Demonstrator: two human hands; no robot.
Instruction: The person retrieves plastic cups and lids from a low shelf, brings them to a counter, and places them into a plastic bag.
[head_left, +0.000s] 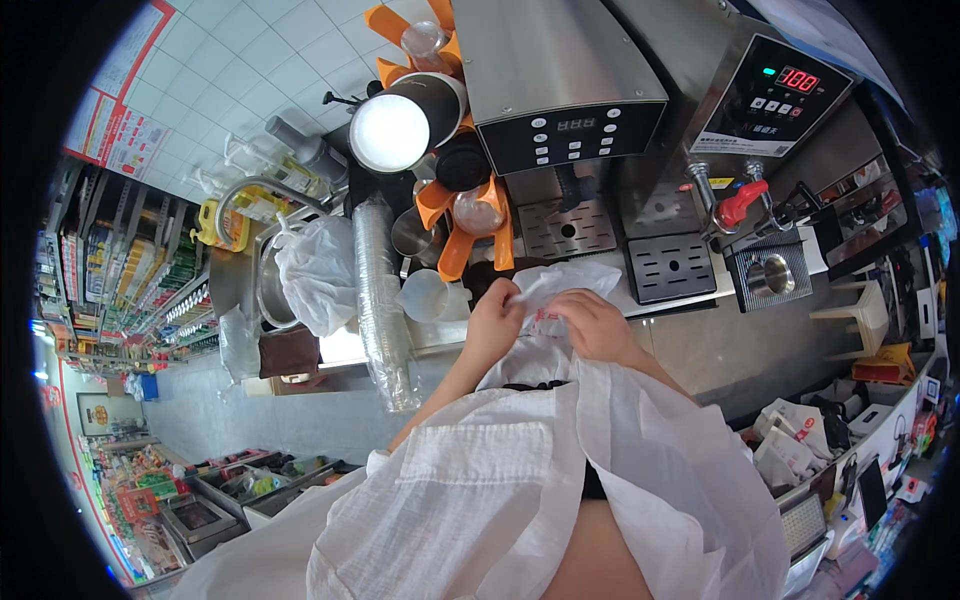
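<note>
Both of my hands hold a thin white plastic bag (566, 279) with red print, in front of my body at the counter's edge. My left hand (495, 311) pinches its left side between thumb and fingers. On its right side my right hand (592, 326) grips the plastic with bent fingers. Just left of my left hand stands a translucent plastic measuring jug (433, 296). A long sleeve of stacked clear plastic cups (381, 300) lies beside the jug, its near end jutting past the counter. Behind the bag is a metal drip tray (568, 229).
A dispensing machine (570, 82) and a water boiler with a red-handled tap (742, 204) stand behind the counter. Orange holders (454, 251) sit left of them. Further left, a tied white bag (319, 274) rests by the sink faucet (251, 184). A plastic stool (859, 311) stands right.
</note>
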